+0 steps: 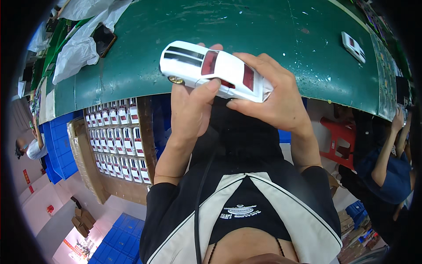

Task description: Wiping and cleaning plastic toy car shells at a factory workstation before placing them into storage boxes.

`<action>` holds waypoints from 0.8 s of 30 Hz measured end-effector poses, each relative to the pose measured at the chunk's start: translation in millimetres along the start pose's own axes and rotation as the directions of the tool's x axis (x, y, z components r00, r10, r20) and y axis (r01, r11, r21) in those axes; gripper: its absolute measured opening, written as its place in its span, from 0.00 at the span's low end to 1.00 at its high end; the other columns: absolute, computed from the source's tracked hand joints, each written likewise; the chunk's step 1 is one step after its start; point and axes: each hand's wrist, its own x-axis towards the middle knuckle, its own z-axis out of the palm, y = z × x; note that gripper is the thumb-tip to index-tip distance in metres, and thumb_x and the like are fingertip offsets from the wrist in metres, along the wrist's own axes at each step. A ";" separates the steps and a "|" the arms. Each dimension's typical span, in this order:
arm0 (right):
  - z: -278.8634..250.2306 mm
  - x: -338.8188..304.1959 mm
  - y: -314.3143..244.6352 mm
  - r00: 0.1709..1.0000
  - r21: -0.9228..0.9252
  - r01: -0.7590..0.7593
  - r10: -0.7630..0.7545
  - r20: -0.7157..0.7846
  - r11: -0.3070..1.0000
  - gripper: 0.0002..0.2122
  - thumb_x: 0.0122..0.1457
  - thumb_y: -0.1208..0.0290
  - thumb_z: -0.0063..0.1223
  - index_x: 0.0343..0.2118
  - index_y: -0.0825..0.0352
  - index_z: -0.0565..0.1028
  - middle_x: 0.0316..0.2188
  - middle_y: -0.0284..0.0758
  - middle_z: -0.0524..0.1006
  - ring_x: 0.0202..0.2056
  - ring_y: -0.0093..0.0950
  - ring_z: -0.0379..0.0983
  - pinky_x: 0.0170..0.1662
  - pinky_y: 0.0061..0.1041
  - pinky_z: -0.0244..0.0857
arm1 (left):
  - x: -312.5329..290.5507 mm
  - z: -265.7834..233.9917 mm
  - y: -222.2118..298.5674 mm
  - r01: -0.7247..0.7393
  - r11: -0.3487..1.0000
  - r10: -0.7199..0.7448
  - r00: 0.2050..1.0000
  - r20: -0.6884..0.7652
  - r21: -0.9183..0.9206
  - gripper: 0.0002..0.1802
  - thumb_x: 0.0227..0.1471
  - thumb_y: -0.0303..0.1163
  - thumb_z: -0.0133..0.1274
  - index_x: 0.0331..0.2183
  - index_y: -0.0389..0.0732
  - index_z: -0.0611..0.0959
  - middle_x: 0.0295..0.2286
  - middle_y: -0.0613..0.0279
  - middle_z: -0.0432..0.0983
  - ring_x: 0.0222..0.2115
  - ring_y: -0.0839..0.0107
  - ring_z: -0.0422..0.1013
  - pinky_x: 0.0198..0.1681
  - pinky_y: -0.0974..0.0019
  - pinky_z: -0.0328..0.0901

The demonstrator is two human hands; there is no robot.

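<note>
gripping with left fingers (205, 92) along the side and right fingers (258, 64) around the rear; holding a black-striped white toy car (232, 64) at the near edge of a green counter (246, 22); showing at right a second car (354, 47), at lower left a carton (84, 154) of similar cars (129, 141).

The bright view bends toward black edges.

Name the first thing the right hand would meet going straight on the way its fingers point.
The right hand would first meet the white toy car, which it holds by one end. Past that, the left hand, also on the car, seems next in line, though depth is hard to judge.
</note>
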 end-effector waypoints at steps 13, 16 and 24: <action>11.1 3.4 12.1 0.952 -0.308 0.160 -0.229 -0.203 0.938 0.31 0.30 0.70 0.65 0.44 0.66 0.68 0.30 0.38 0.71 0.29 0.33 0.71 0.29 0.25 0.67 | 5.2 -17.1 10.9 0.107 0.994 -0.109 0.986 0.128 0.023 0.31 0.36 0.16 0.48 0.47 0.33 0.60 0.43 0.54 0.62 0.45 0.66 0.61 0.48 0.64 0.58; 11.4 4.0 8.3 0.964 -0.246 0.135 -0.185 -0.193 0.960 0.31 0.30 0.70 0.65 0.44 0.67 0.68 0.31 0.39 0.71 0.29 0.33 0.71 0.31 0.25 0.66 | 10.2 -23.8 5.5 0.063 0.998 -0.068 0.980 0.187 0.030 0.39 0.35 0.34 0.62 0.47 0.34 0.60 0.42 0.58 0.63 0.45 0.69 0.61 0.47 0.66 0.57; 11.4 8.7 9.6 0.995 0.274 0.099 -0.089 -0.050 0.957 0.13 0.48 0.71 0.51 0.36 0.71 0.71 0.24 0.38 0.71 0.25 0.28 0.69 0.29 0.22 0.61 | 7.4 -26.9 -12.1 -0.026 0.999 0.021 0.992 0.128 0.038 0.47 0.41 0.60 0.46 0.53 0.36 0.54 0.46 0.53 0.61 0.45 0.65 0.62 0.48 0.61 0.61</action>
